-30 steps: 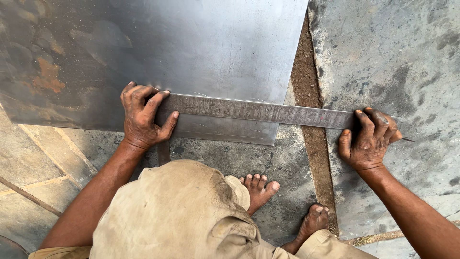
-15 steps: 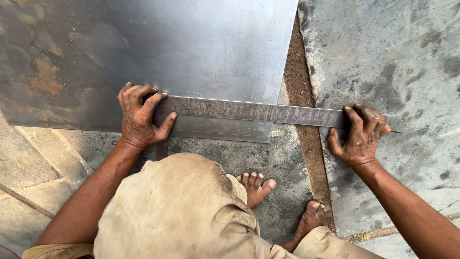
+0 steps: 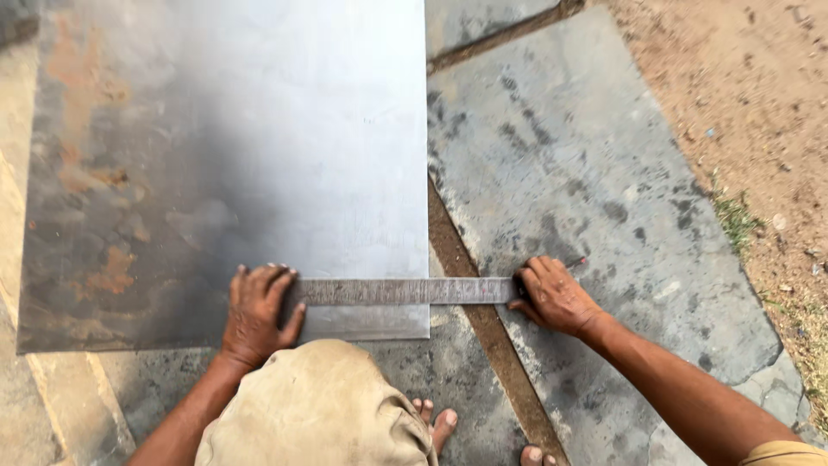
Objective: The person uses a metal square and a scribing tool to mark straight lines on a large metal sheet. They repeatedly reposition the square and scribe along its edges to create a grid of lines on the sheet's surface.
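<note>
Head view
Left hand [image 3: 255, 312]: lying open, palm pressing the steel ruler [image 3: 401, 291] onto the metal sheet [image 3: 259, 155].
Right hand [image 3: 555, 296]: fingers curled, gripping the ruler's end over the stone floor [image 3: 586, 173].
Ruler: lying across the sheet's near edge.

A long, flat, grey metal straightedge [image 3: 401, 291] is lying across the near edge of a large grey steel sheet with rust patches [image 3: 216, 164], its right end reaching past the sheet's edge onto a grey stone paving slab [image 3: 586, 155]. The left hand [image 3: 256, 312] is pressing palm-down on the straightedge's left end, fingers spread over the sheet. The right hand [image 3: 556, 296] is gripping the right end, resting on the slab. A strip of brown earth [image 3: 483, 293] is running between the slabs under the straightedge. The person's knee in tan cloth [image 3: 315, 406] and bare toes [image 3: 435, 423] are showing below, and sandy ground [image 3: 742, 103] is lying at the right.
</note>
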